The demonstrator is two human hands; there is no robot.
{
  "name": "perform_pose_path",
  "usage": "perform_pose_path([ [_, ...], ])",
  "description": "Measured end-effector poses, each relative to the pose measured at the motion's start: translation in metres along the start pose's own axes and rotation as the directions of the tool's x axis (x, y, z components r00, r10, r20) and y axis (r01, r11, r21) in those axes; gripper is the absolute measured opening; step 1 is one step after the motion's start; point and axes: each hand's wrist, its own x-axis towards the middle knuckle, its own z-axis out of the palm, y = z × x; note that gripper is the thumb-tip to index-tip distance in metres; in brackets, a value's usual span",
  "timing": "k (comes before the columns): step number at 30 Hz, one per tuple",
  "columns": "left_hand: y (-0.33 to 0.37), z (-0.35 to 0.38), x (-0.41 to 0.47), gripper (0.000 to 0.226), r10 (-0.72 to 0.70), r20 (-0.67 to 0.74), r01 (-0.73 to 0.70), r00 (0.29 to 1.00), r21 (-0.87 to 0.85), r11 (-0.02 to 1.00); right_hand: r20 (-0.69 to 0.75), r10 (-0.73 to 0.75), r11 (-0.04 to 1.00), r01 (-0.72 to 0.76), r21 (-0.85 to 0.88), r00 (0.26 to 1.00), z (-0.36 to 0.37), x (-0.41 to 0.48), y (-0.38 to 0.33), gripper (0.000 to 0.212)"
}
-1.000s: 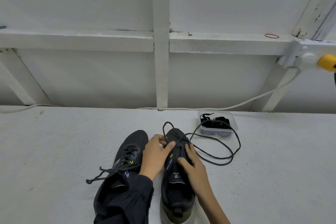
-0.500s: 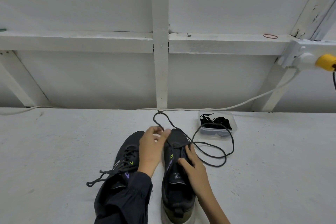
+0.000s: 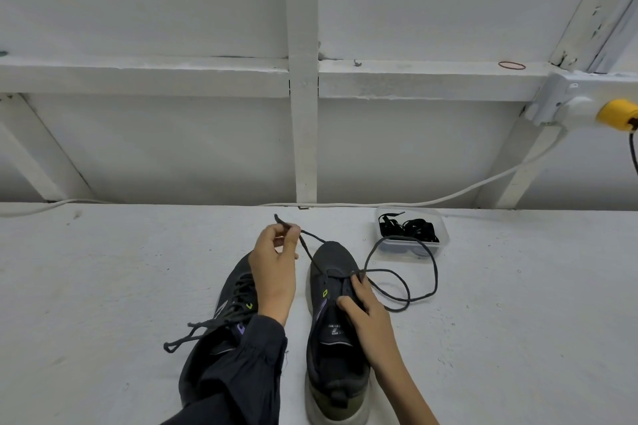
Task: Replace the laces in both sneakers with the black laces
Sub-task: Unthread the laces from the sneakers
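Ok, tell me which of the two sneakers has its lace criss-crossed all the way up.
The left sneaker, partly hidden by the left hand. The right sneaker has its lace only through the front eyelets, the rest lying loose.

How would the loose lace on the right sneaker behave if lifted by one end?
Probably floppy: the lace lies in slack loops on the table. Likely very light, since the left hand lifts its end with only a fingertip pinch. It may drag or snag, as it is threaded through the sneaker that the right hand grips.
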Motion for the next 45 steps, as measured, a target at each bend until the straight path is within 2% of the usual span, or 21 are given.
perform_pose_path([
  [3,-0.019,0.003,-0.013,0.015,-0.141,0.150,0.128,0.979,0.094,0.987,0.001,-0.003,1.000,0.003,0.005,1.000,0.001,0.001,0.000,0.061],
  [6,-0.042,0.009,-0.028,0.010,-0.193,0.262,0.134,0.946,0.226,0.965,0.003,0.010,1.000,-0.010,0.015,1.000,0.001,0.001,-0.001,0.061],
  [9,-0.039,0.008,-0.023,0.009,-0.149,0.197,0.097,0.969,0.252,0.963,-0.011,0.016,1.000,-0.015,0.014,1.000,0.002,-0.002,-0.005,0.073],
  [12,-0.013,0.002,-0.007,0.008,-0.022,0.007,0.022,1.000,0.070,0.997,-0.008,0.008,1.000,-0.008,0.013,1.000,0.002,-0.003,-0.006,0.081],
  [15,0.004,0.000,0.003,0.008,0.038,-0.082,-0.041,0.996,-0.040,0.998,-0.004,0.000,0.999,0.001,0.034,1.000,0.001,-0.003,-0.005,0.061],
  [17,0.002,0.002,0.001,0.005,-0.019,-0.032,0.017,0.999,-0.064,0.998,0.000,-0.003,0.999,0.003,0.045,1.000,0.000,-0.004,-0.006,0.066],
  [18,-0.003,0.003,-0.003,0.010,-0.069,0.016,0.070,0.997,-0.045,0.997,0.001,0.002,0.999,-0.002,0.042,1.000,0.000,-0.004,-0.006,0.069],
  [20,-0.021,0.007,-0.014,0.023,-0.177,0.134,0.173,0.975,0.044,0.984,-0.003,-0.004,0.999,0.005,0.044,1.000,0.001,-0.003,-0.006,0.057],
  [23,-0.043,0.012,-0.030,0.021,-0.213,0.225,0.169,0.951,0.198,0.965,-0.004,0.016,0.998,-0.016,0.052,1.000,0.001,-0.003,-0.007,0.033],
  [24,-0.046,0.012,-0.031,0.015,-0.204,0.216,0.153,0.955,0.233,0.961,-0.008,0.013,0.999,-0.013,0.036,1.000,0.002,-0.003,-0.008,0.035],
  [27,-0.042,0.009,-0.023,0.014,-0.159,0.171,0.116,0.972,0.234,0.965,-0.003,0.003,1.000,-0.003,0.023,1.000,0.002,-0.005,-0.008,0.070],
  [32,-0.011,0.002,-0.008,0.016,-0.015,-0.087,0.014,0.996,-0.010,1.000,0.007,0.011,0.999,-0.011,0.044,1.000,0.001,-0.006,-0.010,0.073],
  [34,-0.005,0.001,-0.006,0.016,-0.010,-0.125,0.001,0.992,-0.069,0.998,0.008,0.020,0.999,-0.020,0.032,1.000,0.001,-0.005,-0.009,0.073],
  [37,-0.012,0.002,-0.012,0.014,-0.087,-0.031,0.084,0.996,-0.083,0.993,0.012,0.015,0.999,-0.015,0.031,1.000,0.001,-0.006,-0.010,0.063],
  [40,-0.033,0.007,-0.026,0.018,-0.177,0.150,0.177,0.973,0.015,0.984,-0.016,0.015,1.000,-0.015,0.009,1.000,0.003,-0.005,-0.009,0.074],
  [42,-0.043,0.010,-0.032,0.010,-0.172,0.213,0.150,0.962,0.118,0.982,-0.011,0.010,1.000,-0.010,0.012,1.000,0.003,-0.005,-0.010,0.066],
  [45,-0.040,0.011,-0.028,0.019,-0.122,0.178,0.093,0.976,0.163,0.982,-0.003,0.018,1.000,-0.018,0.005,1.000,0.002,-0.006,-0.013,0.068],
])
